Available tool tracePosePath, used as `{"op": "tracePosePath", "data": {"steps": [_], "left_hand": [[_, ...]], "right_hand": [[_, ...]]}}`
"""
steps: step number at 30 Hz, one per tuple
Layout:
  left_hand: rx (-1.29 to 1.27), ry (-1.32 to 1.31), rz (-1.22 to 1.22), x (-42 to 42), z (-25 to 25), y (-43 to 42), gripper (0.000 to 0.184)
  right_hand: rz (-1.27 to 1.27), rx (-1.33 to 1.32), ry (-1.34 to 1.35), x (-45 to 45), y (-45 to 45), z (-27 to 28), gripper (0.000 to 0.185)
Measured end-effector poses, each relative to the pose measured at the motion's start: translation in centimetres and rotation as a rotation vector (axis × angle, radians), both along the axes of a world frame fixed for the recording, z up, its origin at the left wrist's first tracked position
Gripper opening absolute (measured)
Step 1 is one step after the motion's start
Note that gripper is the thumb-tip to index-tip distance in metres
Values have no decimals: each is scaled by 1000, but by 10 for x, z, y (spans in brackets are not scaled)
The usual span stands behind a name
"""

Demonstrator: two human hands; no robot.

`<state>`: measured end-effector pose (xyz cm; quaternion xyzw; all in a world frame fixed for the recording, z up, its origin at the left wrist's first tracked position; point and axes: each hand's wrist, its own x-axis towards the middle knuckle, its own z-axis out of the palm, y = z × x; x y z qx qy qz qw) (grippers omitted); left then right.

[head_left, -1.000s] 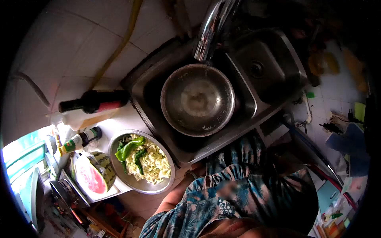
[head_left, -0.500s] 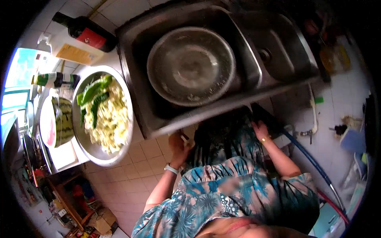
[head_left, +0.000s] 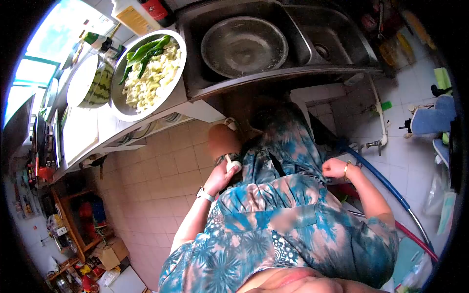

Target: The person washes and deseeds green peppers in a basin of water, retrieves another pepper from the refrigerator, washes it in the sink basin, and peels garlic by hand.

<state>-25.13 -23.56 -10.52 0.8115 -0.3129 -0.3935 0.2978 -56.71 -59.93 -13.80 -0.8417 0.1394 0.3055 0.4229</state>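
Observation:
My left hand (head_left: 219, 178) is closed around a small white rounded thing with a short stalk (head_left: 233, 166), which looks like a garlic bulb. The fingers partly hide it. Beside the skirt of the patterned dress (head_left: 273, 195), my right hand (head_left: 335, 168) is curled into a loose fist, and nothing shows in it. On the counter a metal bowl (head_left: 114, 100) holds chopped pale vegetable pieces (head_left: 151, 80) and several green peppers (head_left: 146, 51). A wide metal basin (head_left: 207, 46) stands in the left compartment of the sink (head_left: 322, 66).
A cut watermelon (head_left: 100, 85) sits left of the bowl, near bottles (head_left: 105, 45). The counter edge and sink front run ahead of me. A blue hose (head_left: 376, 176) and a pipe tap (head_left: 373, 144) are at the right. Wooden shelving (head_left: 68, 219) stands at the lower left.
My view has shifted, so the sink and bowl sit higher and farther off. My left hand, with the white thing, shows more plainly. My right hand is curled beside the skirt.

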Motion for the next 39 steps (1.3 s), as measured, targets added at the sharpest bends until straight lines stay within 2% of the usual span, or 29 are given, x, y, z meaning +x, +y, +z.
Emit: {"op": "tracePosePath", "data": {"steps": [1,3,4,6,7,9,10,11,13,14,16,17,20,24,25,27,29,31,32,33,35,37,39], "left_hand": [[2,1,11,-2,8,9,49],[38,-73,224,2,7,34,48],[-97,3,351,6,-15,52,48],[-27,-91,380,9,-8,63,48],[12,-122,371,13,-10,70,47],[-31,-130,311,13,-13,71,47],[-38,-179,261,13,-33,66,47],[-105,-104,285,8,-37,62,48],[-150,-72,157,1,-34,55,49],[-161,-186,81,5,-35,54,50],[-127,-172,128,12,-23,55,52],[-88,-154,199,10,-20,51,53],[-85,-268,235,28,-12,56,53],[-165,-365,170,54,23,36,53],[-241,-362,174,65,23,30,53],[-482,-345,130,78,58,1,53],[-523,-424,73,87,92,-33,48],[-616,-553,35,88,115,-69,48],[-603,-575,6,90,124,-83,50],[-593,-594,-24,91,130,-96,53],[-607,-604,-39,95,130,-122,53],[-642,-644,-28,99,129,-140,52],[-641,-616,-27,98,135,-153,51]], "right_hand": [[72,-202,-18,-5,1,7,22],[-213,-437,-149,21,7,27,22],[-322,-407,-251,42,14,42,21],[-356,-461,-486,83,39,58,17],[-294,-496,-698,99,61,56,17],[-170,-505,-774,136,94,59,17],[-87,-574,-740,153,103,62,21],[-18,-597,-695,163,111,55,26],[149,-694,-473,177,123,51,28],[140,-712,-470,185,130,51,28],[304,-535,-188,202,132,61,30],[324,-542,-190,210,123,71,30],[173,-461,-571,232,114,113,33],[158,-467,-698,264,85,171,32],[150,-470,-707,271,79,182,32],[109,-457,-641,284,68,200,33],[65,-475,-669,293,53,201,35],[16,-321,-688,299,41,198,36],[11,-150,-770,304,38,187,36],[5,-153,-768,302,46,193,36],[-185,215,-652,299,62,204,35],[-159,134,-748,302,54,194,33],[-151,-181,-986,304,45,189,31]]}}
